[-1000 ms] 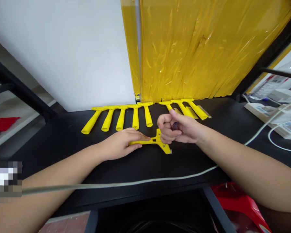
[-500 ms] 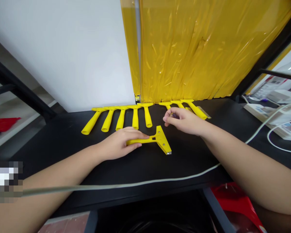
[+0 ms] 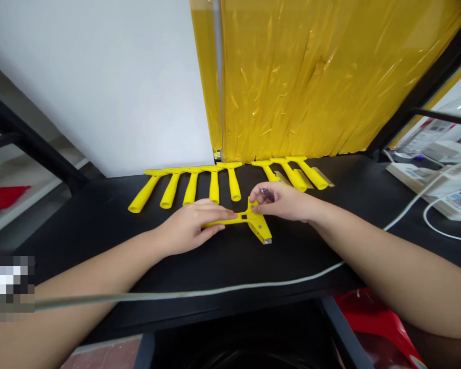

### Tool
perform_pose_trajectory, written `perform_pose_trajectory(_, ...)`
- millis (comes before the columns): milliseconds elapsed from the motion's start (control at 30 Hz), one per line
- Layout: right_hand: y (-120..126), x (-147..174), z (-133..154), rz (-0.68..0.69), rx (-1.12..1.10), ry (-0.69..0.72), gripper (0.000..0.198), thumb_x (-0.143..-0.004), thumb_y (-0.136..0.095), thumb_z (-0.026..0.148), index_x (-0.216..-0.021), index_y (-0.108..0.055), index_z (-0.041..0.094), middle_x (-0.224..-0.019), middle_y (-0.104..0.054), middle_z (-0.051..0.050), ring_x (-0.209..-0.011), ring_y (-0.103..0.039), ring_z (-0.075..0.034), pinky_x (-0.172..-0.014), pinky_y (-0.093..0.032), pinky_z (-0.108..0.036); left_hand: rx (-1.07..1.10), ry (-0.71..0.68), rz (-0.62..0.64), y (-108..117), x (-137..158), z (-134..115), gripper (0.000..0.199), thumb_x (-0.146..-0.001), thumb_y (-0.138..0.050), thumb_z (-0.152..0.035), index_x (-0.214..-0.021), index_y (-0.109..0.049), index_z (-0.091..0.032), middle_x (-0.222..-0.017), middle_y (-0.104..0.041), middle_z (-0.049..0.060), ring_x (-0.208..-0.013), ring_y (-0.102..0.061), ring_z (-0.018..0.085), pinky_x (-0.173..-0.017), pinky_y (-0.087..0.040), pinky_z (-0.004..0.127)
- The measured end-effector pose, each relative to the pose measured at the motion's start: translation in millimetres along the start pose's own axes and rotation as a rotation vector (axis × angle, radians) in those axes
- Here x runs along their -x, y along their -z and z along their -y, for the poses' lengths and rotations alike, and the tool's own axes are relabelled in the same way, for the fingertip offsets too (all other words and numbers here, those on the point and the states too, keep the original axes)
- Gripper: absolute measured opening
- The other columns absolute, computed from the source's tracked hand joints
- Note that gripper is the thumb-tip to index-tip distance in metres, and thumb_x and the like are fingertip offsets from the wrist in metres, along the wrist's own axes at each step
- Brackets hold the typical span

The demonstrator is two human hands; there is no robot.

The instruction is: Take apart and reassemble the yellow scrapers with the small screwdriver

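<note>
Now, across the black shelf (image 3: 200, 266), our two forearms reach in from either side. Our left hand (image 3: 194, 225) lies palm down, fingers stretched forward, holding the handle between fingers and thumb. Our right hand (image 3: 282, 200) turns inward over the head's upper end, its fingers curled round a small shiny dark piece (image 3: 267, 193); whether the fingertips also pinch anything at the head, we cannot tell. The yellow scraper (image 3: 255, 220) lies on the shelf between our hands, nearer to us than the back row of yellow scrapers (image 3: 169, 190). Its T-shaped head points right, with a square opening at the neck, silvery metal at the lower corner and small round screws (image 3: 259, 227).
</note>
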State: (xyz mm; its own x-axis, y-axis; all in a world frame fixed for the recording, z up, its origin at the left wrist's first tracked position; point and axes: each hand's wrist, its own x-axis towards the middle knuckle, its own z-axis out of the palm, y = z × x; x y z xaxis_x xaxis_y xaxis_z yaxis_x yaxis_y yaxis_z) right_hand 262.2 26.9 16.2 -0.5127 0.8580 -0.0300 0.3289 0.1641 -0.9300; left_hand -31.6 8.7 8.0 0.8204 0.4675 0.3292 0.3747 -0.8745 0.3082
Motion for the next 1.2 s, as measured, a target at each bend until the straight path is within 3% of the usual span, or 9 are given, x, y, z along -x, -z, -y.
perform_pose_trajectory(533, -3.5, 2.2, 6.8, 0.015, 0.379, 0.113, 0.003, -0.088, -0.070, 0.023, -0.090, -0.070, 0.021, -0.079, -0.057, 0.002, -0.073, -0.051, -0.015, -0.071, -0.043, -0.031, -0.144, -0.041, 0.006, 1.2, 1.4, -5.7, 0.036, -0.106, -0.056, -0.021, -0.139, -0.068, -0.028, -0.134, -0.075, 0.002, -0.115, -0.071, 0.021, -0.100, -0.058, 0.037)
perform_pose_trajectory(667, 1.8, 1.1, 6.2, -0.134, 0.409, 0.143, 0.005, -0.087, -0.069, 0.022, -0.090, -0.072, 0.020, -0.099, -0.064, -0.004, -0.081, -0.059, -0.016, -0.079, -0.048, -0.033, -0.153, -0.036, 0.008, 4.5, 0.8, -7.0, 0.035, -0.105, -0.055, -0.020, -0.137, -0.069, -0.027, -0.131, -0.076, 0.002, -0.113, -0.071, 0.020, -0.099, -0.058, 0.036)
perform_pose_trajectory(767, 8.2, 0.3, 7.9, -0.200, 0.396, 0.009, 0.003, -0.084, -0.070, 0.023, -0.085, -0.069, 0.020, -0.084, -0.065, -0.002, -0.073, -0.056, -0.016, -0.070, -0.046, -0.032, -0.209, -0.042, -0.029, 8.2, 0.3, -8.4, 0.034, -0.103, -0.056, -0.018, -0.133, -0.070, -0.026, -0.126, -0.077, 0.002, -0.108, -0.072, 0.020, -0.095, -0.058, 0.036)
perform_pose_trajectory(900, 10.0, -0.7, 8.8, -0.051, 0.372, -0.133, 0.007, -0.078, -0.072, 0.019, -0.084, -0.070, 0.019, -0.076, -0.065, 0.001, -0.069, -0.056, -0.015, -0.065, -0.043, -0.029, -0.299, -0.016, -0.124, 11.0, 0.7, -9.1, 0.030, -0.100, -0.058, -0.019, -0.127, -0.070, -0.022, -0.118, -0.079, 0.004, -0.098, -0.073, 0.021, -0.085, -0.059, 0.036)
perform_pose_trajectory(1067, 1.0, 0.1, 8.0, 0.069, 0.468, -0.163, 0.012, -0.077, -0.077, 0.028, -0.082, -0.072, 0.019, -0.076, -0.067, 0.001, -0.070, -0.056, -0.015, -0.064, -0.041, -0.029, -0.363, 0.118, -0.231, 10.4, 1.9, -8.0, 0.023, -0.099, -0.060, -0.023, -0.118, -0.070, -0.021, -0.113, -0.079, 0.005, -0.099, -0.073, 0.024, -0.087, -0.059, 0.038)
perform_pose_trajectory(1200, -1.9, 1.3, 8.7, 0.111, 0.436, -0.204, 0.018, -0.080, -0.078, 0.035, -0.084, -0.075, 0.018, -0.078, -0.069, 0.000, -0.071, -0.058, -0.016, -0.065, -0.041, -0.029, -0.364, 0.156, -0.242, 9.0, 2.0, -7.2, 0.023, -0.098, -0.060, -0.023, -0.119, -0.069, -0.022, -0.113, -0.078, 0.005, -0.099, -0.073, 0.024, -0.087, -0.059, 0.038)
